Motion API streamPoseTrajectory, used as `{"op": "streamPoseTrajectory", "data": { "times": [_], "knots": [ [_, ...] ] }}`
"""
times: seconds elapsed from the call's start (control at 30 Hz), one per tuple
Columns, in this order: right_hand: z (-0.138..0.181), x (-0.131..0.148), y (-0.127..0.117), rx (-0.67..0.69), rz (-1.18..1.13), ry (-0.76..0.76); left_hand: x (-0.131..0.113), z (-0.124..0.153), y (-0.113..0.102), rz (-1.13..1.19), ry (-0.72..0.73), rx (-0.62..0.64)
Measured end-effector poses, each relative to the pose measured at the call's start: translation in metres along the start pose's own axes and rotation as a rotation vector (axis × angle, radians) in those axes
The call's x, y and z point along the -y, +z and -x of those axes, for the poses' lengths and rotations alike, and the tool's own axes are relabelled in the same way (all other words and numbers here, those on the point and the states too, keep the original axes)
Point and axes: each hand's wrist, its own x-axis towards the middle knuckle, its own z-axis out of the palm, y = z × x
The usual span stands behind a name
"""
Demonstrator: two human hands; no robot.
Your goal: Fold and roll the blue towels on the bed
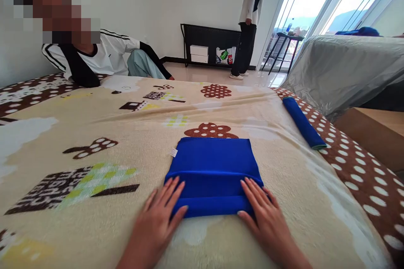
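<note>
A blue cloth [214, 157] lies flat in front of me, its near edge folded over into a band and a small white tag on its left side. My left hand [162, 208] rests on the cloth's near left corner, fingers stretched out and thumb at the folded edge. On the near right corner lies my right hand [263, 206], also with fingers extended and palm down. Neither hand is wrapped around anything. Off to the right, a rolled blue cloth [303, 122] with a greenish edge sits on the bedspread.
Beneath everything spreads a cream patterned blanket [151, 151] with a brown dotted border. A person [104, 54] leans on its far left side; another person [249, 21] stands by a black shelf [211, 35]. At right are a cardboard box [372, 134] and plastic-covered furniture [334, 63].
</note>
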Motion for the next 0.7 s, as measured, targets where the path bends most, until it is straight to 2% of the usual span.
{"op": "streamPoseTrajectory", "data": {
  "times": [0.07,0.13,0.23,0.3,0.43,0.6,0.7],
  "knots": [
    [0.018,-0.026,0.000,-0.010,0.019,0.019,0.024,0.018,-0.001,-0.012,-0.033,0.002],
    [0.033,-0.042,-0.003,-0.012,0.019,0.003,0.035,0.031,-0.008,-0.013,-0.029,-0.046],
    [0.049,-0.047,-0.009,-0.089,-0.009,-0.016,0.028,0.037,-0.026,0.055,0.011,-0.156],
    [0.053,-0.044,-0.011,-0.148,-0.027,-0.053,0.020,0.036,-0.036,0.137,0.096,-0.172],
    [0.048,-0.042,-0.007,-0.117,-0.063,-0.130,0.015,0.030,-0.034,0.185,0.231,-0.129],
    [0.027,-0.044,-0.004,-0.109,-0.191,-0.075,0.018,0.018,-0.016,0.173,0.154,-0.172],
    [0.015,-0.045,-0.012,-0.119,-0.263,-0.054,0.016,0.012,-0.020,0.205,0.085,-0.179]
  ]
}}
